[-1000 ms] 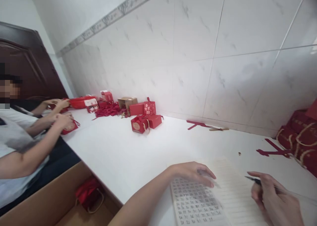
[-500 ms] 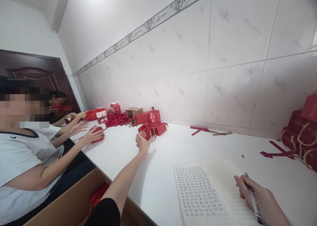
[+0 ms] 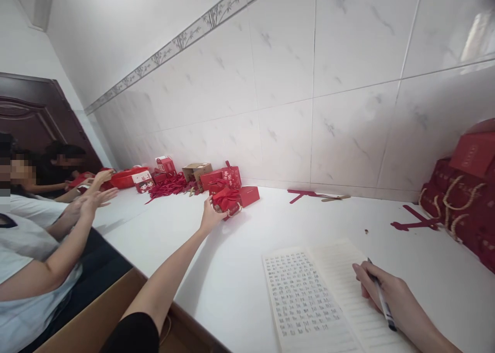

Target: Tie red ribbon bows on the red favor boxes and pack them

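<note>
The bow-topped red box (image 3: 234, 207), gripped by the left hand's (image 3: 211, 219) curled fingers, is at the broad, smooth white table's (image 3: 301, 224) far side. The thin-paged notebook (image 3: 305, 296) lies open nearer. The angular red carton (image 3: 249, 196) beside the box could topple if bumped; the soft-looking bow (image 3: 223, 201) could crush under a tight squeeze; the slim pen (image 3: 384, 305), pinched by the right hand (image 3: 400, 299), could mark paper if it dips.

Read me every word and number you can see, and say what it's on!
None is clear enough to quote.
Open notebook: rows of handwriting, too small.
Red box in the left hand: any print is too blurred.
Upright red box behind it: pale print, too blurred.
White-and-red box: print too small.
Stacked red boxes, far right: faint marks, unreadable.
</note>
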A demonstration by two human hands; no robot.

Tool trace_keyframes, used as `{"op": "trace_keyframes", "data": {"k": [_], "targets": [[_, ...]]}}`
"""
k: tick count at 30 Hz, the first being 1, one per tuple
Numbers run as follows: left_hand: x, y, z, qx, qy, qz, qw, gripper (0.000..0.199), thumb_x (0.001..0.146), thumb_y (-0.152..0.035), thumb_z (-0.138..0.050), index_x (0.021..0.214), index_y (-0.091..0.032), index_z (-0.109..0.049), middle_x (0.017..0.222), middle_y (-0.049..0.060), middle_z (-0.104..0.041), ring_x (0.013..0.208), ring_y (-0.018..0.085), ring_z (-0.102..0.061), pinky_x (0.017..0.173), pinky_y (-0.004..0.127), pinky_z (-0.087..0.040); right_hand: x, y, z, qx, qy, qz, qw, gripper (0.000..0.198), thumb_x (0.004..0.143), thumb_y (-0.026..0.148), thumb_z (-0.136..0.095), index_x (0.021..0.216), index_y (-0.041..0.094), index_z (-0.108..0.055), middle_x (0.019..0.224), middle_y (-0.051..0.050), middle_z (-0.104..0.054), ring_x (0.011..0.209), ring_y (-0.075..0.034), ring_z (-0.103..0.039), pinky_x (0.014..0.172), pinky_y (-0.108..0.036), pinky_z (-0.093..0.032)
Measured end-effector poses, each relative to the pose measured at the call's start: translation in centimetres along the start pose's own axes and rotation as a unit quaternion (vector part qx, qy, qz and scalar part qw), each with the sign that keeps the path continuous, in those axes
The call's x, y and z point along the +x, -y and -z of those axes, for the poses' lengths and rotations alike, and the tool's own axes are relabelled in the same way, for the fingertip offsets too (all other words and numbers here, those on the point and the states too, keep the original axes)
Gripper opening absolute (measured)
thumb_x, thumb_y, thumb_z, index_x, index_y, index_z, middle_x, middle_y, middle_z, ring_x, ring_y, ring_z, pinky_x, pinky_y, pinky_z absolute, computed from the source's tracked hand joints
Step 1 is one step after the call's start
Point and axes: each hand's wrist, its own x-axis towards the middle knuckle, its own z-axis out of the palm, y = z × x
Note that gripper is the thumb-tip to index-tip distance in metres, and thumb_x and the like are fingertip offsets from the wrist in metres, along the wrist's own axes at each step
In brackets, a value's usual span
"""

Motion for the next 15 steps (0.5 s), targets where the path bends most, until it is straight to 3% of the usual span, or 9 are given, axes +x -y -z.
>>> {"op": "trace_keyframes", "data": {"k": [3,5,8,10,12,15], "targets": [[-2.3,-0.2,1.9,-0.024,0.075,-0.154,0.985,0.084,0.054,-0.025,-0.078,0.126,-0.022,-0.034,0.13,0.01,-0.041,0.122,0.026,-0.044,0.097,0.043,-0.047,0.0,-0.4,0.2,-0.018,0.018,-0.016,1.0,0.042,0.088,0.054,-0.036,0.062,0.021,-0.042,0.052,0.002,-0.05,0.043,-0.012,-0.042,0.046,-0.023,-0.037],[-4.1,-0.7,3.7,-0.018,0.093,-0.257,0.962,0.085,0.058,-0.027,-0.076,0.129,-0.023,-0.03,0.13,0.012,-0.04,0.123,0.027,-0.043,0.094,0.044,-0.049,-0.1,-0.4,0.4,-0.029,0.023,-0.017,0.999,0.042,0.088,0.054,-0.034,0.062,0.021,-0.041,0.053,0.002,-0.05,0.045,-0.013,-0.044,0.048,-0.023,-0.038],[-7.1,-1.8,6.7,-0.01,0.088,-0.329,0.94,0.085,0.063,-0.028,-0.074,0.133,-0.024,-0.026,0.131,0.014,-0.039,0.124,0.027,-0.042,0.09,0.041,-0.052,-0.2,0.3,0.7,-0.048,0.026,-0.012,0.998,0.045,0.086,0.056,-0.033,0.059,0.021,-0.041,0.051,0.001,-0.051,0.046,-0.014,-0.047,0.05,-0.025,-0.041],[-9.3,-2.5,9.1,-0.021,0.089,-0.335,0.938,0.086,0.062,-0.029,-0.075,0.133,-0.025,-0.027,0.132,0.014,-0.038,0.125,0.028,-0.041,0.09,0.041,-0.053,-0.3,1.0,0.9,-0.059,0.024,-0.001,0.998,0.046,0.083,0.058,-0.033,0.056,0.022,-0.041,0.049,-0.001,-0.051,0.047,-0.016,-0.049,0.05,-0.027,-0.043],[-11.4,-3.0,11.6,-0.046,0.077,-0.29,0.953,0.088,0.059,-0.031,-0.078,0.132,-0.025,-0.029,0.133,0.014,-0.038,0.126,0.029,-0.04,0.091,0.041,-0.051,-0.4,1.3,1.2,-0.07,0.017,0.008,0.997,0.046,0.081,0.058,-0.033,0.054,0.023,-0.042,0.049,-0.002,-0.051,0.047,-0.018,-0.051,0.05,-0.029,-0.044],[-14.5,-3.1,15.9,-0.118,0.016,-0.113,0.986,0.089,0.054,-0.036,-0.079,0.13,-0.026,-0.032,0.133,0.012,-0.041,0.122,0.028,-0.045,0.091,0.04,-0.05,-0.4,0.8,1.7,-0.09,0.009,0.016,0.996,0.041,0.076,0.058,-0.04,0.055,0.024,-0.049,0.051,-0.005,-0.055,0.047,-0.02,-0.054,0.05,-0.032,-0.045]]}}
